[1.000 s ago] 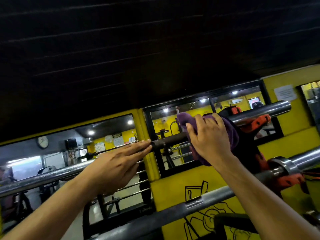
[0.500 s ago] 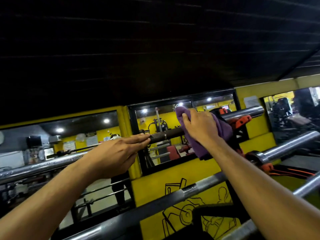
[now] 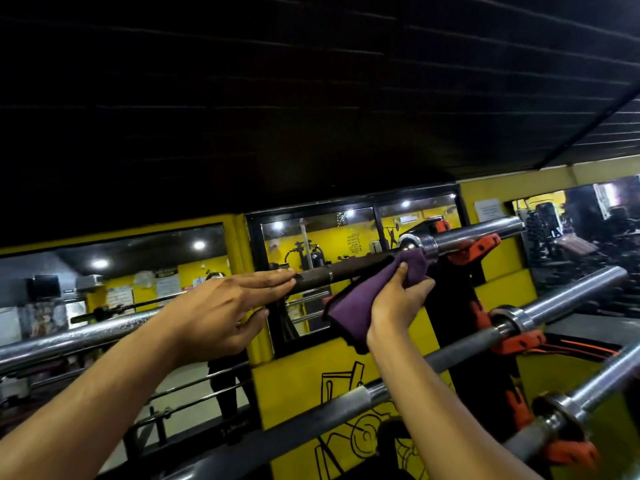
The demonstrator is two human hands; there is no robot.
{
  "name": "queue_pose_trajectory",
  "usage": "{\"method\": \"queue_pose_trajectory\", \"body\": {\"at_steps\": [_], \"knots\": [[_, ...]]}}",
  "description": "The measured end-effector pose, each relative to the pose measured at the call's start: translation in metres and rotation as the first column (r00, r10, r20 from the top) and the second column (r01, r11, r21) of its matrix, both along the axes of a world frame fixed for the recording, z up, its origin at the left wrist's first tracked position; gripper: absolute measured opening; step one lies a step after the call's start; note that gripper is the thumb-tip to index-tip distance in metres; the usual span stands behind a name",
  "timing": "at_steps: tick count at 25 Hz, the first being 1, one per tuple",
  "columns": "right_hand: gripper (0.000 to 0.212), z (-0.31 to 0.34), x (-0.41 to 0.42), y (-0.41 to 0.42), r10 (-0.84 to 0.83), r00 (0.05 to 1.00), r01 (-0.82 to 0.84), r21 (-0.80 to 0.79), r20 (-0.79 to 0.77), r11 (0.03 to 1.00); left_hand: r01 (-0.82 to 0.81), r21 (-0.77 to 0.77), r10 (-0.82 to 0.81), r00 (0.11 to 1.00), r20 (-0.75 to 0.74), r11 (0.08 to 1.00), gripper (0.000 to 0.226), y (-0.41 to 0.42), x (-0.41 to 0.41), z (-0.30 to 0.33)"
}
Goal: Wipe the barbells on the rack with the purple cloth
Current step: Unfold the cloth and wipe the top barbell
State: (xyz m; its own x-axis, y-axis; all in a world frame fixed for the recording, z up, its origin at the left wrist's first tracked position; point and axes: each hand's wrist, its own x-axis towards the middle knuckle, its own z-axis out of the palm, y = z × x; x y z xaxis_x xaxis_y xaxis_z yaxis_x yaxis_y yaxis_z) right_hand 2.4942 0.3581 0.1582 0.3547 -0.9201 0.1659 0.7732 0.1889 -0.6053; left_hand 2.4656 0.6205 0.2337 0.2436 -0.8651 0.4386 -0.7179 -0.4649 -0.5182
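Observation:
The top barbell (image 3: pixel 346 271) lies across the rack, its dark knurled shaft running up to a chrome sleeve at the right. My right hand (image 3: pixel 398 303) grips the purple cloth (image 3: pixel 349 311), wrapped under the shaft just left of the chrome collar. My left hand (image 3: pixel 221 306) rests with straight fingers on the shaft further left, fingertips touching the knurling. A second barbell (image 3: pixel 568 299) and a third barbell (image 3: pixel 304 434) lie on lower pegs, partly hidden by my forearms.
The black rack upright with orange hooks (image 3: pixel 481 247) stands at the right. Behind it are a yellow wall (image 3: pixel 498 292), mirrors (image 3: pixel 138 271) and gym machines. A dark ceiling fills the upper half.
My right hand has slid the cloth rightward along the top bar to the collar and turned to grip it from below. The left hand stayed on the shaft. The view shifted.

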Motion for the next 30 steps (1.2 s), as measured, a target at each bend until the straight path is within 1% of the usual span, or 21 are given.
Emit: {"method": "queue_pose_trajectory", "body": {"at_steps": [2,3,5,6,8,9,11,13,14,15,17,18,19,20,23,24,25,27,28,29,30], "knots": [[0.020,-0.006,0.002,-0.003,-0.063,0.997,0.059,-0.095,-0.038,0.994,0.008,-0.001,-0.008,1.000,0.005,1.000,0.062,0.000,0.002,-0.001],[0.020,-0.005,0.003,-0.009,-0.085,0.995,0.081,-0.090,-0.044,0.993,0.005,0.001,-0.005,1.000,0.006,1.000,0.061,0.000,0.003,0.000],[0.019,-0.001,0.000,-0.015,-0.038,0.999,0.038,-0.065,-0.008,0.997,0.007,0.005,-0.007,1.000,0.003,1.000,0.061,0.001,0.004,0.001],[0.018,-0.002,-0.004,-0.013,-0.011,1.000,0.010,-0.094,-0.016,0.996,0.007,0.011,-0.007,1.000,0.005,1.000,0.061,0.001,0.003,0.001],[0.018,-0.015,-0.017,-0.006,-0.087,0.992,0.059,-0.275,-0.087,0.959,0.004,0.012,-0.004,1.000,0.013,1.000,0.060,0.000,0.002,0.001],[0.018,-0.021,-0.027,-0.004,-0.159,0.985,0.124,-0.374,-0.062,0.919,0.002,0.005,-0.002,1.000,0.016,1.000,0.059,0.000,0.001,0.000],[0.017,-0.019,-0.051,-0.006,-0.271,0.957,0.285,-0.511,0.105,0.811,-0.003,-0.011,0.003,1.000,-0.001,1.000,0.058,-0.001,-0.003,0.000],[0.020,0.005,-0.062,-0.007,-0.349,0.897,0.441,-0.603,0.271,0.665,-0.014,-0.002,0.013,0.999,-0.035,1.000,0.059,0.000,-0.006,0.002],[0.022,0.020,-0.061,-0.005,-0.367,0.873,0.484,-0.670,0.321,0.563,-0.021,0.009,0.022,0.999,-0.036,1.000,0.059,0.004,-0.006,0.004],[0.024,0.032,-0.055,-0.001,-0.402,0.854,0.493,-0.763,0.331,0.418,-0.033,0.016,0.034,0.999,-0.025,0.999,0.061,0.010,-0.005,0.006],[0.033,0.041,-0.038,0.006,-0.541,0.801,0.333,-0.942,0.257,0.045,-0.075,0.027,0.075,0.997,-0.002,0.997,0.062,0.026,-0.001,0.008],[0.043,0.040,-0.030,0.001,-0.597,0.769,0.215,-0.972,0.229,-0.097,-0.095,0.036,0.095,0.995,0.006,0.995,0.062,0.033,0.001,0.008],[0.050,0.041,-0.024,-0.010,-0.617,0.762,0.122,-0.980,0.196,-0.160,-0.108,0.041,0.108,0.994,0.011,0.993,0.062,0.038,0.003,0.006],[0.052,0.045,-0.020,-0.025,-0.627,0.769,0.053,-0.989,0.128,-0.136,-0.101,0.042,0.101,0.995,0.011,0.994,0.062,0.042,0.005,0.004],[0.048,0.064,-0.020,-0.050,-0.655,0.737,-0.069,-0.983,-0.166,0.172,-0.050,0.031,0.050,0.999,0.006,0.998,0.063,0.042,0.010,0.004],[0.049,0.065,-0.020,-0.038,-0.656,0.731,-0.069,-0.976,-0.190,0.207,-0.037,0.025,0.037,0.999,0.004,0.999,0.064,0.042,0.011,0.005],[0.050,0.060,-0.018,-0.021,-0.649,0.745,-0.043,-0.983,-0.151,0.179,-0.029,0.021,0.029,1.000,0.006,0.999,0.065,0.041,0.011,0.005],[0.051,0.041,-0.021,0.022,-0.565,0.824,0.064,-0.997,0.035,0.031,-0.012,0.009,0.012,1.000,0.019,1.000,0.065,0.041,0.010,0.004],[0.046,0.035,-0.025,0.030,-0.525,0.847,0.100,-0.995,0.084,0.002,0.004,-0.001,-0.004,1.000,0.023,1.000,0.063,0.041,0.007,0.004],[0.040,0.035,-0.028,0.023,-0.500,0.862,0.103,-0.994,0.079,0.021,0.017,-0.011,-0.017,1.000,0.022,1.000,0.060,0.040,0.005,0.004],[0.034,0.038,-0.030,0.008,-0.507,0.862,0.071,-0.993,0.015,0.091,0.024,-0.017,-0.024,1.000,0.015,1.000,0.057,0.040,0.002,0.004]]}}
